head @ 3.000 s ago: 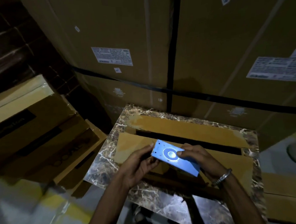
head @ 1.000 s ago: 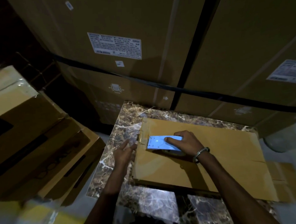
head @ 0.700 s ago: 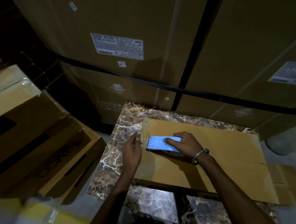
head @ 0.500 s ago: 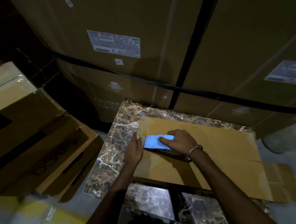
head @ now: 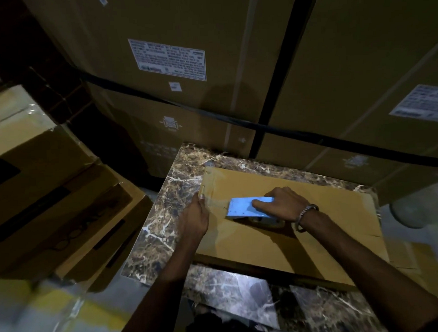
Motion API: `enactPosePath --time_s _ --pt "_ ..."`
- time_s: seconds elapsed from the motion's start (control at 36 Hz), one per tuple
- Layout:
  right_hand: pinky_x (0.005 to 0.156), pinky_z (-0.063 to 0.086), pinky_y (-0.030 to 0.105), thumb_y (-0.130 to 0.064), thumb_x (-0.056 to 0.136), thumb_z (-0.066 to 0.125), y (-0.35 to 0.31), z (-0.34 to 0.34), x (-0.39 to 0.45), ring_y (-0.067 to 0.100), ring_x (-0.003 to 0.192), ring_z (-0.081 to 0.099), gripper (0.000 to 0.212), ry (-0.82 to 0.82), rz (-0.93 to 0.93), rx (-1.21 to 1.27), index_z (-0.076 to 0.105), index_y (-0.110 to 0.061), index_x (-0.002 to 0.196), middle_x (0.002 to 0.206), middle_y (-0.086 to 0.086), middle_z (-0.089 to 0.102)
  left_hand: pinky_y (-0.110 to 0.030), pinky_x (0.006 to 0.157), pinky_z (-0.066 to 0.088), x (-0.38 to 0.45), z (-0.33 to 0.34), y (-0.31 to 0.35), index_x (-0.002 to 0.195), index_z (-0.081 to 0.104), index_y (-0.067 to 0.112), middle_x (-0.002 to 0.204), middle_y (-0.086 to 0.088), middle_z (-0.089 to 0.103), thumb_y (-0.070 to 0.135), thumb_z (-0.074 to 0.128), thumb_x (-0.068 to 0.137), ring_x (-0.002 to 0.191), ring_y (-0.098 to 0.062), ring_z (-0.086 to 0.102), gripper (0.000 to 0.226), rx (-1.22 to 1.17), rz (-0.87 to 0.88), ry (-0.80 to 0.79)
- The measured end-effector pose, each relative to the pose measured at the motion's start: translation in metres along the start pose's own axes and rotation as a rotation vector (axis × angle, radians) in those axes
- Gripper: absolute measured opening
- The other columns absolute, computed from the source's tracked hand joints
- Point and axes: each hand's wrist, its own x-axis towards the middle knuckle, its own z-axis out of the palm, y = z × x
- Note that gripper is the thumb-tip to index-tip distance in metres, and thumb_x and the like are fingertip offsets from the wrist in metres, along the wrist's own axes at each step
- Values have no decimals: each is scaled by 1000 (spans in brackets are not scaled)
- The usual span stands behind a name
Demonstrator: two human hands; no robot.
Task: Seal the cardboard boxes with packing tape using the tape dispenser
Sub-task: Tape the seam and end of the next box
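I see my right hand (head: 282, 204) gripping the blue tape dispenser (head: 248, 208) on the flat cardboard box (head: 280, 241), which lies on the marbled surface (head: 165, 219); left hand (head: 194, 218) presses the box's left edge, fingers hidden; tape roll obscured; lighting dim.

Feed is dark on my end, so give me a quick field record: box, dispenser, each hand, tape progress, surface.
box: flat cardboard box lying on the table
dispenser: blue tape dispenser on the box top, near its left end
right hand: right hand grips the dispenser
left hand: left hand presses the box's left edge
tape: a short strip shows left of the dispenser
surface: marble-pattern table
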Motion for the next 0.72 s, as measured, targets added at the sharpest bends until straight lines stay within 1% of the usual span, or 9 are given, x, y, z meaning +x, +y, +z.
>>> enactPosePath --time_s 0.08,0.17,0.25,0.33,0.42,0.5,0.58,0.64,0.72 --pt "58 52 32 -90 66 46 33 -10 -9 12 64 67 70 28 6 -23 77 -28 81 68 -10 68 -47 87 51 1 1 -2 142 55 12 120 -21 71 46 24 115 109 -46 67 53 7 -13 -15" --pt "60 54 34 -84 75 52 51 -13 -15 11 66 67 61 33 15 -22 77 -28 80 70 -10 71 -45 85 50 1 1 -3 137 58 13 117 -20 72 47 23 115 107 -45 67 53 -8 -13 -13" --pt "58 52 34 -86 73 50 44 -5 -14 14 63 65 66 75 -5 -79 76 -25 74 64 -6 68 -47 91 51 2 -3 -4 133 61 12 120 -21 71 48 23 114 111 -45 66 56 -47 -26 -27" --pt "54 43 29 -86 70 51 29 4 -8 19 64 64 67 147 -17 -101 74 -23 71 62 -5 64 -48 90 52 2 -5 -1 129 61 10 118 -22 71 47 23 114 109 -45 67 56 -25 -20 -25" --pt "55 40 27 -81 78 60 19 3 -4 20 67 64 56 115 9 -100 73 -26 78 68 -4 65 -47 84 52 6 -9 -1 124 60 8 108 -23 72 43 23 115 100 -44 69 52 67 10 5" --pt "52 40 29 -85 76 54 16 3 -5 20 63 62 66 74 38 -70 69 -21 73 64 -3 62 -47 79 57 19 -16 -10 126 58 11 96 -20 73 50 15 113 89 -42 71 59 173 68 33" --pt "54 45 34 -82 82 52 9 14 -11 21 62 63 70 90 42 -35 72 -15 74 64 3 65 -48 78 57 40 -21 -23 130 55 12 93 -20 72 55 9 111 87 -43 71 66 270 126 37" --pt "56 47 35 -79 87 51 1 23 -16 23 64 64 67 128 33 1 72 -16 75 66 3 66 -46 77 53 52 -26 -24 133 56 10 97 -21 73 48 18 114 92 -43 71 57 293 161 52" --pt "57 41 35 -78 90 48 -11 35 -20 26 69 60 61 178 26 48 62 -21 71 69 2 60 -49 85 53 68 -32 -18 146 53 15 125 -18 71 48 24 114 112 -41 68 55 336 129 90"
